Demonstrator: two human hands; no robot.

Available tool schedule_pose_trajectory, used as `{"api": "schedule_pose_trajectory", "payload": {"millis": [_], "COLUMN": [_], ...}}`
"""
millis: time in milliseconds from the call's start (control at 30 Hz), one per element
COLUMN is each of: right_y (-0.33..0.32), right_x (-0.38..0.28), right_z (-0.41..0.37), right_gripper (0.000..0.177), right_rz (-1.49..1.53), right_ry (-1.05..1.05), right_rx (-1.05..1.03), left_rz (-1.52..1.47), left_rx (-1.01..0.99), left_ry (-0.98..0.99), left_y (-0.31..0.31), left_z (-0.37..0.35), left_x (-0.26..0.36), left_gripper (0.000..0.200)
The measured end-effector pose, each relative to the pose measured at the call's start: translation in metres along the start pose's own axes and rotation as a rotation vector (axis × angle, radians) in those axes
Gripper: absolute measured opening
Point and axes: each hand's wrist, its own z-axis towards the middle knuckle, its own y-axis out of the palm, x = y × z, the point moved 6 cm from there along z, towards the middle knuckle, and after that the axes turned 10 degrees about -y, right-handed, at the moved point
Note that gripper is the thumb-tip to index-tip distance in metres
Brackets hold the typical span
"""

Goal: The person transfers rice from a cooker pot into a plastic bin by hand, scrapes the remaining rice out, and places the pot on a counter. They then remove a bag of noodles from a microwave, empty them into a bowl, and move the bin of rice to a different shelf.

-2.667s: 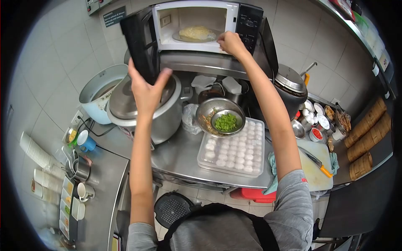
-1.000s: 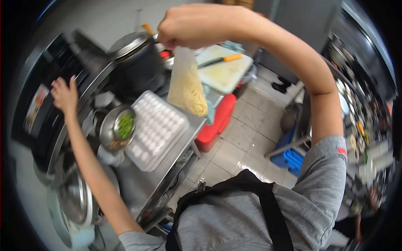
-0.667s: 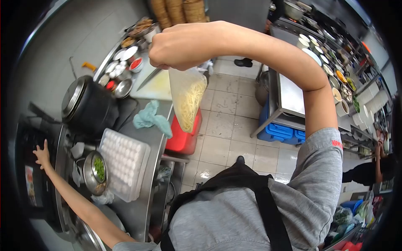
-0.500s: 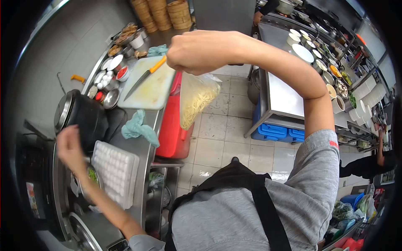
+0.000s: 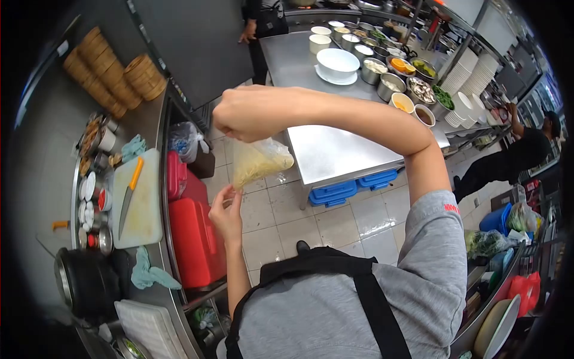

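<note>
My right hand is raised in front of me, closed round the gathered top of a clear plastic bag of noodles. The pale yellow noodles hang in the bag below my fist, over the tiled floor. Just under it is my left hand, palm up, its thumb and fingertips at the bag's lower corner, which they seem to pinch.
At left, a steel counter carries a cutting board with an orange-handled knife, a teal cloth and a black pot. A steel table holds bowls and ingredient tubs. Red bins stand below the counter. Two people are nearby.
My view has turned right, towards the steel table. My left hand has come from above the counter to the bottom of the bag. My right hand still holds the bag.
</note>
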Motion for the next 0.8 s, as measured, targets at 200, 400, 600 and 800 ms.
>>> {"api": "schedule_pose_trajectory", "payload": {"millis": [200,400,600,800], "right_y": [-0.009,-0.029,-0.036,-0.065], "right_x": [0.081,0.193,0.284,0.359], "right_z": [-0.064,-0.148,-0.188,-0.184], "right_gripper": [0.009,0.01,0.009,0.011], "right_rz": [-0.107,-0.157,-0.199,-0.455], "right_ry": [0.29,0.555,0.769,1.019], "right_rx": [0.023,0.172,0.234,0.07], "left_rz": [0.004,0.039,0.058,-0.045], "left_rx": [-0.324,-0.501,-0.656,-0.939], "left_ry": [0.017,0.281,0.545,0.535], "left_y": [0.09,0.177,0.306,0.417], "left_z": [0.055,0.139,0.239,0.284], "left_x": [0.01,0.06,0.107,0.106], "left_gripper": [0.011,0.011,0.013,0.019]}}
